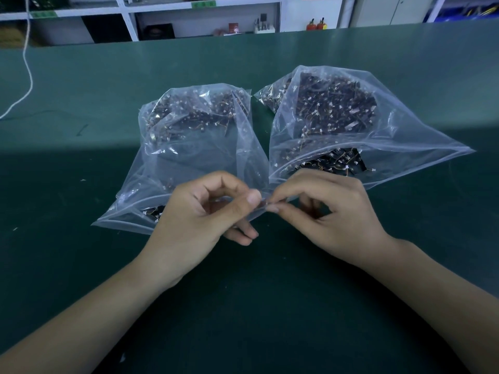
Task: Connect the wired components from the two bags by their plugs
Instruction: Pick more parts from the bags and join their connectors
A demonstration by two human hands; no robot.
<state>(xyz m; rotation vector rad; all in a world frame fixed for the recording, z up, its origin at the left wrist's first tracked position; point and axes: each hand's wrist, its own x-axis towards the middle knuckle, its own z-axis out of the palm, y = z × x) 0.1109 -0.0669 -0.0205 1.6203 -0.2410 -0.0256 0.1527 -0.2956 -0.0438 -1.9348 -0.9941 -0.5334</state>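
both hands pinching small parts together, mid-counter, in front of two bags

white cord (27, 63) hangs far left onto the green counter (81, 252). left bag (189, 147) and right bag (337, 122) lie side by side, clear plastic, full of dark wired components. left hand (205, 209) and right hand (332, 211) meet fingertip to fingertip, each clamped on a tiny piece (266, 203), too small to identify.

Centre frame: left hand (213, 209) and right hand (324, 209) pinch something tiny, apparently plugs | behind: two clear plastic bags (194, 147) of dark wired components (334, 106) | green table (81, 157)
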